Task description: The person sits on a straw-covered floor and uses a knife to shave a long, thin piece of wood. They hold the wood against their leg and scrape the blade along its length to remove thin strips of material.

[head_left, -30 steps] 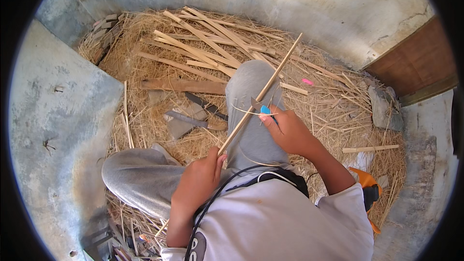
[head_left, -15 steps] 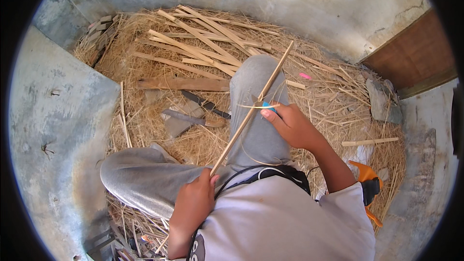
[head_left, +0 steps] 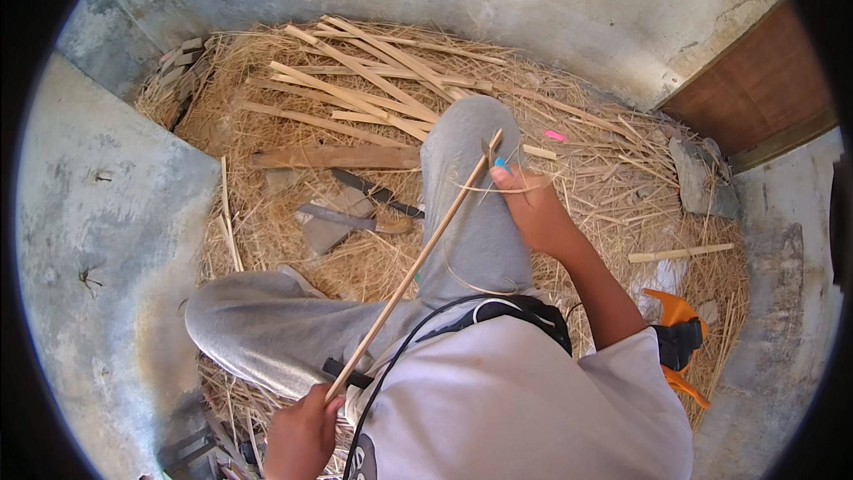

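A thin bamboo-like strip [head_left: 414,270] slants across my lap, its far end over my raised knee. My left hand [head_left: 302,431] is closed round its near end, low beside my waist. Close to the far end, my right hand [head_left: 536,206] grips a small knife [head_left: 499,163] with a blue handle, most of it hidden by my fingers. The blade lies against the strip. A thin curled shaving [head_left: 475,188] hangs by my right hand, and another loops over my thigh.
Long split strips [head_left: 364,84] lie piled on shavings ahead of my knee. A wooden-handled knife [head_left: 355,219] and a dark blade [head_left: 378,194] rest left of it. Rough walls [head_left: 115,213] surround me. An orange object [head_left: 677,308] is by my right elbow.
My left hand has pulled the strip back toward my waist and down to the left. My right hand and the knife have shifted slightly forward and now sit near the strip's far end.
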The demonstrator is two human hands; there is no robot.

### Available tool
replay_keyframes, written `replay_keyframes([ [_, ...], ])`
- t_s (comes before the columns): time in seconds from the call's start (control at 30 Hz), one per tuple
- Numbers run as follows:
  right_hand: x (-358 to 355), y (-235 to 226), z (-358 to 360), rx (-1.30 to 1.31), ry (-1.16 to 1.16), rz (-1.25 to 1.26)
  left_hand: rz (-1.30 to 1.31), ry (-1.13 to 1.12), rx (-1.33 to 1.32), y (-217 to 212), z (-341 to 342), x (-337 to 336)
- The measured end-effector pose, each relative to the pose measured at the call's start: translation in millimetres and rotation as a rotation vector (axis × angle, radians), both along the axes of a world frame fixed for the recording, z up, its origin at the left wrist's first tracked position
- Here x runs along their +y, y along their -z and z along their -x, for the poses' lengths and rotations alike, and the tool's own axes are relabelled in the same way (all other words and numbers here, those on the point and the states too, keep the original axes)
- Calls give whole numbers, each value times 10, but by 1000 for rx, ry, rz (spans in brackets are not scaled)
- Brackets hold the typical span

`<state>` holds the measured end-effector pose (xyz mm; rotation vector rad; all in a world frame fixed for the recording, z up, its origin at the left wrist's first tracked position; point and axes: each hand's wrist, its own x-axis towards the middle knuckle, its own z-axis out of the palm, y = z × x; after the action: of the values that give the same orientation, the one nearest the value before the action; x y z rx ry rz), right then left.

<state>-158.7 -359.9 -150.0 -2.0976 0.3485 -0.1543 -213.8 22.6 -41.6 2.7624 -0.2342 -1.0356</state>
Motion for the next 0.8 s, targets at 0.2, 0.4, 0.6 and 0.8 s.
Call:
replay_keyframes([
  [0.2,-234,45,-12,129,104,-144,-244,-252,39,-445,216,399],
  [0.4,16,-44,129,-76,-84,-30,370,-224,-356,5,232,623],
  [0.6,-3,-105,167,-54,-199,82,350,199,-594,668,-558,-581],
  [0.8,67,-120,151,25,-218,319,414,193,-470,834,-710,-927],
])
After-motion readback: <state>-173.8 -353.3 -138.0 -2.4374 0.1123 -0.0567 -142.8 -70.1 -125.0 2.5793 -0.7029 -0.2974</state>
